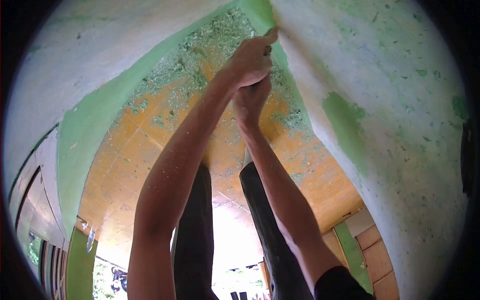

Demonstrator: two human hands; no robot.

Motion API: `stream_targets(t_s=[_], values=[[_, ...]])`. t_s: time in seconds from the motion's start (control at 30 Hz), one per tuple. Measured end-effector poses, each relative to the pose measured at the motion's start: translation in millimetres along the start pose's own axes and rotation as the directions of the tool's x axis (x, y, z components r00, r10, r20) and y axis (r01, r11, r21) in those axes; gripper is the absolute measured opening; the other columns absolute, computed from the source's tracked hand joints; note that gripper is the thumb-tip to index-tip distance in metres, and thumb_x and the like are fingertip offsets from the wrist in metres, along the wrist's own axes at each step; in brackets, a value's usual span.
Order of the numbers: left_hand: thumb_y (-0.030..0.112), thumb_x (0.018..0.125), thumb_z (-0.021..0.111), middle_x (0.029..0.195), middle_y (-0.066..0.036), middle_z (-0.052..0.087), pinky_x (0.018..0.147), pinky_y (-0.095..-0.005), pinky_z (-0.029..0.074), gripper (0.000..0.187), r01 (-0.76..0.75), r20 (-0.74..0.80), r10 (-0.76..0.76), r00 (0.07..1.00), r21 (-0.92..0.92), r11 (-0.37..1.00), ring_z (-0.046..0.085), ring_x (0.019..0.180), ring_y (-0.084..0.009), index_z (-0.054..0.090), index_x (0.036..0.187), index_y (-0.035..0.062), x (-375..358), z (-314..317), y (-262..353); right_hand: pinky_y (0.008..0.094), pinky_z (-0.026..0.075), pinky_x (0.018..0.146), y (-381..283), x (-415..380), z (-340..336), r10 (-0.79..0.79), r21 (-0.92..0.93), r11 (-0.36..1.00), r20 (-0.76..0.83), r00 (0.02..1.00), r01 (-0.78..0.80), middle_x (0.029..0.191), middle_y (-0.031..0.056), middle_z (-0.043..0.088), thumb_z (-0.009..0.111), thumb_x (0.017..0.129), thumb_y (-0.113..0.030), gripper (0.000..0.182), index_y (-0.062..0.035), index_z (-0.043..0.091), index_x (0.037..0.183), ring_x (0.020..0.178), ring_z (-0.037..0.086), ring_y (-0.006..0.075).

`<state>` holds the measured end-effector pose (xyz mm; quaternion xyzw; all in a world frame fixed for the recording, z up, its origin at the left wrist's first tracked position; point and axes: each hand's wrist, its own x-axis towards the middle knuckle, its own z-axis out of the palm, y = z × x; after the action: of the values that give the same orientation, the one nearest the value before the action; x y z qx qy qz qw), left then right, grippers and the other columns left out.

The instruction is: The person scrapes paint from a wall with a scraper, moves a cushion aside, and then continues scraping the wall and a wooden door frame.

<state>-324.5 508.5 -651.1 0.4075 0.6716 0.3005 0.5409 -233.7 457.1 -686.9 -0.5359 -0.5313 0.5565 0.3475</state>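
Note:
My left hand (248,61) is raised close to the right-hand wall (400,125), near the corner. Its fingers are closed, with the foremost finger reaching to the edge of a strip of green paint (257,14). Just below it, my right hand (250,104) is also closed, pressed up against the underside of the left. A small dark bit of an object (267,50) shows between the left fingers; the rest is hidden by the hands, and I cannot tell what it is. Pale wall surface with a leftover green patch (345,125) lies to their right.
Green paint flakes (187,67) lie thickly on the orange tiled floor (145,127) in the corner. On the left is another wall (100,55) with a green lower band (82,150). My dark-trousered legs (195,235) stand below, with bright light behind them.

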Motion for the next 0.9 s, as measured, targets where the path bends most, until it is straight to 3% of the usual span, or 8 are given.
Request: stream_targets(t_s=[0.1, 0.13, 0.3, 0.37, 0.5, 0.57, 0.6, 0.9], values=[[-0.005, 0.072, 0.042, 0.111, -0.032, 0.058, 0.09, -0.0393, 0.048, 0.07, -0.218, -0.151, 0.228, 0.962, 0.082, 0.973, 0.066, 0.097, -0.0298, 0.039, 0.141, 0.0049, -18, 44, -7, 0.0317, 0.04, 0.096, 9, -27, -38, 0.074, 0.012, 0.997, 0.017, 0.997, -0.074, 0.129, 0.0215, 0.053, 0.061, 0.087, -0.014, 0.066, 0.0028, 0.031, 0.143, 0.115, 0.053, 0.0223], [-0.005, 0.074, 0.042, 0.112, -0.033, 0.057, 0.086, -0.0384, 0.05, 0.068, -0.196, -0.109, 0.207, 0.972, 0.105, 0.975, 0.067, 0.093, -0.029, 0.038, 0.141, 0.0037, -15, 43, -3, 0.0307, 0.042, 0.093, -3, -22, -45, 0.202, 0.077, 0.976, 0.021, 0.979, -0.203, 0.123, 0.0206, 0.057, 0.062, 0.086, -0.015, 0.064, 0.0027, 0.034, 0.141, 0.111, 0.055, 0.0222], [-0.001, 0.079, 0.043, 0.102, -0.032, 0.06, 0.083, -0.0417, 0.049, 0.063, -0.027, 0.089, 0.019, 0.996, 0.093, 0.995, 0.064, 0.093, -0.0373, 0.037, 0.141, 0.0019, -6, 15, 0, 0.0281, 0.045, 0.084, 2, -15, -21, 0.052, -0.067, 0.997, 0.04, 0.998, -0.049, 0.111, 0.0158, 0.063, 0.056, 0.088, -0.01, 0.052, 0.0028, 0.041, 0.136, 0.1, 0.059, 0.0172], [0.001, 0.082, 0.043, 0.094, -0.03, 0.061, 0.079, -0.0444, 0.049, 0.054, -0.163, -0.039, 0.167, 0.985, 0.094, 0.982, 0.064, 0.088, -0.0386, 0.043, 0.136, 0.0011, -8, 30, -6, 0.0268, 0.045, 0.083, -8, -19, -33, 0.244, 0.06, 0.968, -0.026, 0.969, -0.242, 0.11, 0.0145, 0.063, 0.053, 0.09, -0.008, 0.05, 0.0023, 0.04, 0.137, 0.095, 0.058, 0.0151], [0.005, 0.085, 0.044, 0.093, -0.03, 0.06, 0.08, -0.0471, 0.047, 0.04, -0.138, -0.096, 0.14, 0.985, 0.033, 0.99, 0.062, 0.09, -0.043, 0.051, 0.124, -0.0014, -18, 57, -1, 0.0272, 0.045, 0.082, -28, -19, -70, 0.166, 0.026, 0.986, 0.0, 0.986, -0.166, 0.112, 0.0135, 0.062, 0.053, 0.09, -0.009, 0.051, 0.0009, 0.04, 0.139, 0.094, 0.057, 0.0146], [0.008, 0.086, 0.046, 0.092, -0.03, 0.06, 0.082, -0.05, 0.046, 0.03, -0.051, -0.178, 0.055, 0.983, 0.026, 0.998, 0.059, 0.092, -0.0472, 0.053, 0.113, -0.0031, -16, 63, 7, 0.027, 0.044, 0.086, -51, -7, -80, 0.36, -0.034, 0.933, 0.135, 0.923, -0.359, 0.117, 0.0135, 0.061, 0.053, 0.091, -0.009, 0.051, 0.0012, 0.04, 0.14, 0.102, 0.056, 0.0148], [0.011, 0.088, 0.047, 0.092, -0.031, 0.06, 0.081, -0.051, 0.046, 0.029, -0.048, -0.163, 0.06, 0.985, 0.076, 0.996, 0.058, 0.093, -0.0486, 0.051, 0.114, -0.0037, -10, 53, 7, 0.0271, 0.043, 0.09, -24, 5, -79, 0.161, -0.026, 0.987, 0.161, 0.974, -0.159, 0.122, 0.0155, 0.059, 0.054, 0.091, -0.009, 0.052, 0.0031, 0.039, 0.139, 0.106, 0.056, 0.0161], [0.006, 0.087, 0.043, 0.101, -0.034, 0.059, 0.088, -0.0479, 0.045, 0.057, -0.335, -0.266, 0.343, 0.901, 0.075, 0.939, 0.058, 0.097, -0.0484, 0.028, 0.14, -0.0055, -15, 68, -7, 0.0295, 0.042, 0.094, -28, -7, -68, 0.091, 0.01, 0.996, 0.091, 0.992, -0.092, 0.125, 0.0192, 0.057, 0.052, 0.091, -0.009, 0.049, 0.0059, 0.039, 0.137, 0.113, 0.056, 0.0204]])
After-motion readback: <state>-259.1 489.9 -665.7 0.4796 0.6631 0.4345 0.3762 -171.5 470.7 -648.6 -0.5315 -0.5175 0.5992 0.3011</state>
